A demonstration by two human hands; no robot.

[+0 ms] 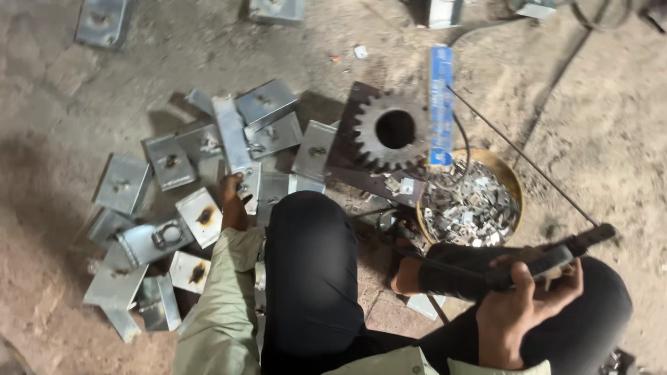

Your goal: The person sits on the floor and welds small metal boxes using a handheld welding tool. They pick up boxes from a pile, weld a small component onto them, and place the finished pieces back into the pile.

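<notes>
My left hand (231, 198) reaches down past my knee and grips a small grey metal plate (249, 186) among several like it on the dirt floor. My right hand (524, 298) rests above my right leg, closed on the dark handle of a welding electrode holder (556, 258). A thin rod (517, 156) runs from the holder up and left toward a blue packet (440, 104). A large steel gear (393, 130) lies on a dark plate straight ahead.
A brass-coloured bowl (511, 177) full of small metal bits sits right of the gear. Square plates with burn marks (200, 217) and a bracket with a ring (154, 239) lie at left. More plates (103, 21) rest at the top edge. A black cable (566, 62) crosses the upper right.
</notes>
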